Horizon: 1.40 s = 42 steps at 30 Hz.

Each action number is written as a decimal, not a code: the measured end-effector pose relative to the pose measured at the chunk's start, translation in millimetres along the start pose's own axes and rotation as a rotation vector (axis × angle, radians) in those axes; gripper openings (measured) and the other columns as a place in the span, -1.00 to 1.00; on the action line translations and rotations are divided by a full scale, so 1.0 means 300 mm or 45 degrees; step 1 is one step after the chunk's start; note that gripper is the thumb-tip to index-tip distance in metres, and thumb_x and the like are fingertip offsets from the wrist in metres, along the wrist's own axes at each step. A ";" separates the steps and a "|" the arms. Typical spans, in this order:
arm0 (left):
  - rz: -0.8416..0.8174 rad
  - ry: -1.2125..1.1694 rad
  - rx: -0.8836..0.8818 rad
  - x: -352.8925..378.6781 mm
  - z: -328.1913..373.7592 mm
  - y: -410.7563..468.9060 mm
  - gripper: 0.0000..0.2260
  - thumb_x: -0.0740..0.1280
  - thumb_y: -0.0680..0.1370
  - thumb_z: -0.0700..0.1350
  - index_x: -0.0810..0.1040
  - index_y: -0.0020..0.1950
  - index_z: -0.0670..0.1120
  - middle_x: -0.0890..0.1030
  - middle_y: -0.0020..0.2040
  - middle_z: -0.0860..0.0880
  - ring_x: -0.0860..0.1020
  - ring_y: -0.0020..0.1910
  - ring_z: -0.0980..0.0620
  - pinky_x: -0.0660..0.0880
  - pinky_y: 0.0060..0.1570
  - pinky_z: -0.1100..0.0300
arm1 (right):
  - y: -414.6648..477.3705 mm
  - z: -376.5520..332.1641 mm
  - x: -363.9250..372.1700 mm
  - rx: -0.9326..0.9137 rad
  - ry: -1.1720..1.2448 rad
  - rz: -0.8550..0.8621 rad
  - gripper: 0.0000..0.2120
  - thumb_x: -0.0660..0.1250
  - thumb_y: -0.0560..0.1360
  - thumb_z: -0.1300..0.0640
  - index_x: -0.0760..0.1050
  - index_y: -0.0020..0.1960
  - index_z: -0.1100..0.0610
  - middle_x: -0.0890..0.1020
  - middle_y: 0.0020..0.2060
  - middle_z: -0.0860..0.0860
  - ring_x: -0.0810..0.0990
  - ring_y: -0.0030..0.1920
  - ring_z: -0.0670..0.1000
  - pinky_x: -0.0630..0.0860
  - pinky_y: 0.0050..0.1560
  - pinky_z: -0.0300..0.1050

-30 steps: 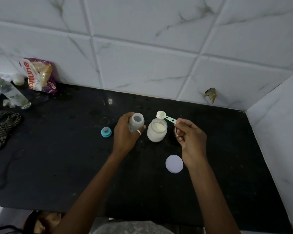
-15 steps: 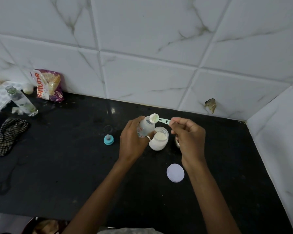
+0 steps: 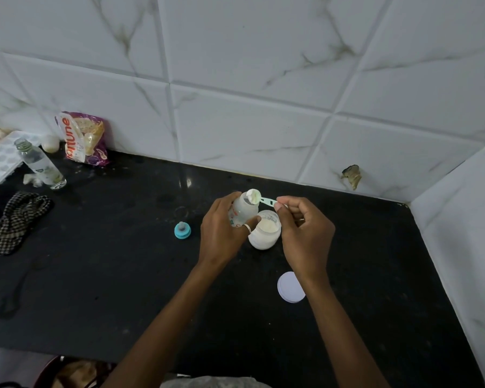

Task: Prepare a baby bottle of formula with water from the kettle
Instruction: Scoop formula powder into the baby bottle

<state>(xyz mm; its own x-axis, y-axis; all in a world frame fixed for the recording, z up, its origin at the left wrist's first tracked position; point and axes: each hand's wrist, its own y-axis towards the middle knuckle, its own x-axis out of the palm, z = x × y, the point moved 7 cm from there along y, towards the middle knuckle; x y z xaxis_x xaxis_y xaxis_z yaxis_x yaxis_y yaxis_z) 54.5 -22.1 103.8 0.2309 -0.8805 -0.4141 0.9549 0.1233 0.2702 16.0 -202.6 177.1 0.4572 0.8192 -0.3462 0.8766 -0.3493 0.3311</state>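
My left hand [image 3: 221,233] grips a clear baby bottle [image 3: 244,210], tilted with its open mouth towards the wall. My right hand [image 3: 305,233] pinches the handle of a pale green scoop [image 3: 259,199]; its bowl, heaped with white powder, sits at the bottle's mouth. Just below the bottle stands an open jar of white formula powder [image 3: 265,232] on the black counter [image 3: 109,275]. The jar's white lid [image 3: 291,287] lies flat nearer me. The blue teat cap [image 3: 182,230] rests left of my left hand. No kettle is in view.
At the back left are a purple snack packet [image 3: 84,138], a small clear bottle [image 3: 39,163], a white ice tray [image 3: 0,161] and a checked cloth [image 3: 14,219]. Tiled walls close the back and the right side.
The bottle was lifted and tilted towards the scoop. My right hand carried the heaped scoop from over the jar to the bottle's mouth.
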 end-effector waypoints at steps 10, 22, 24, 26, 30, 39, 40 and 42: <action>-0.018 0.021 0.002 0.006 -0.010 0.006 -0.41 0.59 0.44 0.03 0.54 0.42 -0.08 0.62 0.30 -0.03 0.52 0.20 0.17 0.44 0.17 0.36 | -0.030 -0.064 0.017 -0.436 -0.256 -0.013 -0.88 0.42 0.58 0.31 0.69 0.08 0.19 0.73 -0.06 0.02 0.69 -0.04 -0.03 0.64 -0.02 -0.05; -0.013 -0.013 -0.010 0.010 -0.016 0.009 -0.43 0.60 0.44 0.04 0.55 0.40 -0.06 0.63 0.27 -0.01 0.54 0.18 0.15 0.48 0.15 0.32 | -0.035 -0.054 0.027 -0.538 -0.307 0.010 -0.88 0.41 0.59 0.30 0.68 0.10 0.21 0.73 -0.05 0.06 0.69 -0.04 0.04 0.65 -0.03 0.01; -0.011 -0.020 -0.016 0.010 -0.018 0.010 -0.44 0.59 0.44 0.05 0.55 0.39 -0.05 0.63 0.27 0.00 0.54 0.17 0.16 0.51 0.15 0.30 | -0.024 -0.043 0.024 -0.464 -0.250 0.010 -0.88 0.43 0.58 0.32 0.69 0.08 0.20 0.73 -0.05 0.03 0.69 -0.03 -0.01 0.64 -0.03 -0.02; -0.008 -0.036 -0.022 0.009 -0.021 0.010 -0.44 0.59 0.44 0.06 0.56 0.39 -0.04 0.63 0.27 0.02 0.56 0.18 0.16 0.57 0.17 0.20 | -0.017 -0.034 0.020 -0.365 -0.174 0.008 -0.87 0.43 0.57 0.31 0.69 0.07 0.16 0.72 -0.06 -0.04 0.69 -0.03 -0.08 0.64 -0.02 -0.09; -0.007 -0.047 -0.024 0.008 -0.020 0.010 -0.44 0.60 0.44 0.05 0.56 0.39 -0.04 0.63 0.26 0.03 0.59 0.20 0.11 0.61 0.18 0.06 | -0.001 0.017 0.009 0.019 0.062 0.016 -0.82 0.45 0.57 0.27 0.67 0.03 0.00 0.72 -0.10 -0.16 0.70 -0.04 -0.15 0.60 -0.02 -0.28; -0.039 -0.080 -0.105 0.025 -0.041 0.019 -0.42 0.61 0.43 0.04 0.55 0.40 -0.03 0.62 0.30 0.03 0.60 0.25 0.07 0.61 0.23 -0.02 | 0.010 0.192 0.012 0.842 0.716 0.044 -0.87 0.44 0.55 0.29 0.70 0.06 0.15 0.73 -0.22 0.01 0.60 -0.29 -0.15 0.52 -0.17 -0.19; -0.040 -0.083 -0.110 0.027 -0.043 0.019 -0.42 0.61 0.43 0.04 0.55 0.40 -0.03 0.63 0.30 0.03 0.60 0.25 0.07 0.61 0.23 -0.02 | 0.010 0.205 0.011 0.879 0.742 0.047 -0.87 0.44 0.56 0.29 0.70 0.06 0.15 0.74 -0.22 0.01 0.60 -0.30 -0.16 0.53 -0.17 -0.19; -0.047 -0.085 -0.118 0.029 -0.049 0.019 -0.41 0.61 0.43 0.05 0.54 0.41 -0.03 0.63 0.29 0.04 0.60 0.25 0.08 0.61 0.23 -0.02 | 0.010 0.234 0.006 0.930 0.759 0.060 -0.88 0.43 0.56 0.29 0.70 0.06 0.15 0.75 -0.23 0.01 0.60 -0.32 -0.16 0.54 -0.19 -0.20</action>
<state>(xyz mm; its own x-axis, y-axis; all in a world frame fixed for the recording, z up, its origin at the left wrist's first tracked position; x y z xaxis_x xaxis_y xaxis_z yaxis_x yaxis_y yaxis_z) 64.6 -22.4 89.0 0.1854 -0.9132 -0.3629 0.9764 0.1296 0.1727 30.0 -234.1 116.0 0.5192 0.8240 0.2266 0.8289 -0.4210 -0.3684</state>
